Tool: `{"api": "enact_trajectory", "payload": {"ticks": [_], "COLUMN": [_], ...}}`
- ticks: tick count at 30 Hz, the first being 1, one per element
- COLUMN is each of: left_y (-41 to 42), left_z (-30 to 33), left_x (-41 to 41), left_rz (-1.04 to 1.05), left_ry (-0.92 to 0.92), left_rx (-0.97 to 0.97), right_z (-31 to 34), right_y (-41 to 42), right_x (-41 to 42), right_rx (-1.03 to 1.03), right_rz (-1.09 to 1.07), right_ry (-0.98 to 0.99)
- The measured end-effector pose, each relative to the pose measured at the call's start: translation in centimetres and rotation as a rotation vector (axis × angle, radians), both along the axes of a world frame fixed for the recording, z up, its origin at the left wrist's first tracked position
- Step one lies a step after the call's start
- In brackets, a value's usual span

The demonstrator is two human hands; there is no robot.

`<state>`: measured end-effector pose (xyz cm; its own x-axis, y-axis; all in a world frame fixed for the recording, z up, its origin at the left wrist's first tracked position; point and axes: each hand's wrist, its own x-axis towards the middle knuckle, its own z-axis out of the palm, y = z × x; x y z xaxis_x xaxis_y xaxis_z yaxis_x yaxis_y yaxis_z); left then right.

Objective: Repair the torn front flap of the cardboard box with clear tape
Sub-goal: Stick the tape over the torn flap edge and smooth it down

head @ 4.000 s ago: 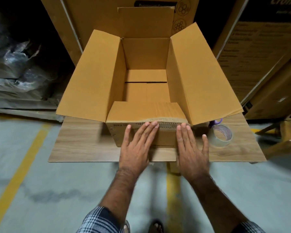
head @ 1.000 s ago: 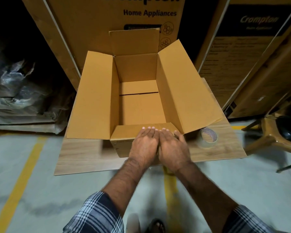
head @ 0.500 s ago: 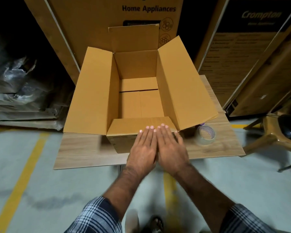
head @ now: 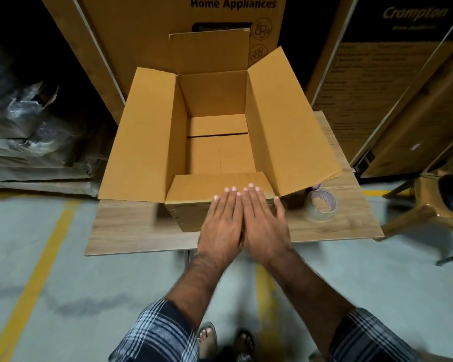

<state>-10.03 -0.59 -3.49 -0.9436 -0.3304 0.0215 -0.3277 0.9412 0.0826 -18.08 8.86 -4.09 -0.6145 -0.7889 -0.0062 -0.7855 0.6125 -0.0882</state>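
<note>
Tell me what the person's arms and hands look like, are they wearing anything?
Both hands, the left hand and the right hand, are bare: no gloves, rings or watch show. The forearms are bare too. Each arm has a plaid sleeve in dark blue and white checks, ending near the elbow. The fingers have short, pale nails.

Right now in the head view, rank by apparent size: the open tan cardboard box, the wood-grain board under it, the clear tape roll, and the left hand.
1. Open tan cardboard box
2. Wood-grain board, partly hidden by the box, so unsure against it
3. Left hand, nearer the camera
4. Clear tape roll
</note>
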Motion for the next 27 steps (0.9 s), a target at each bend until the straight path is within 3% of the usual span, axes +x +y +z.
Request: {"api": "enact_trajectory", "payload": {"ticks": [9,14,16,19,22,27], "left_y": [-1.2,-0.5,-0.2,-0.3,-1.3,-3.1], "left_z": [-1.5,-0.2,0.3,0.5,0.0,-1.2], "left_x": [2.1,1.7,0.4,-0.8,0.3,2.8], "left_rz": [-0.01,0.072,0.046,0.001,-0.033,-0.007], "left_ry": [0.069,0.047,0.093,0.004,-0.031,0.057], "left_rx": [-0.109,-0.082,-0.066,-0.073,-0.109,-0.159], "right_z": [-1.3,-0.6,0.3,1.0,0.4,-1.2], "right_y": [4.5,3.4,1.7,-0.3,0.8,3.8], "right_x": [-1.7,-1.2,-0.6,0.1,-0.3,-2.2], "right_rx": [0.026,0.001,-0.026,0.034,0.09,0.05], "right_rz": [-0.04,-0.101,-0.057,0.003,0.023,-0.013], "right_ry": [0.156,0.091,0.038,-0.026,0.058,0.226]}}
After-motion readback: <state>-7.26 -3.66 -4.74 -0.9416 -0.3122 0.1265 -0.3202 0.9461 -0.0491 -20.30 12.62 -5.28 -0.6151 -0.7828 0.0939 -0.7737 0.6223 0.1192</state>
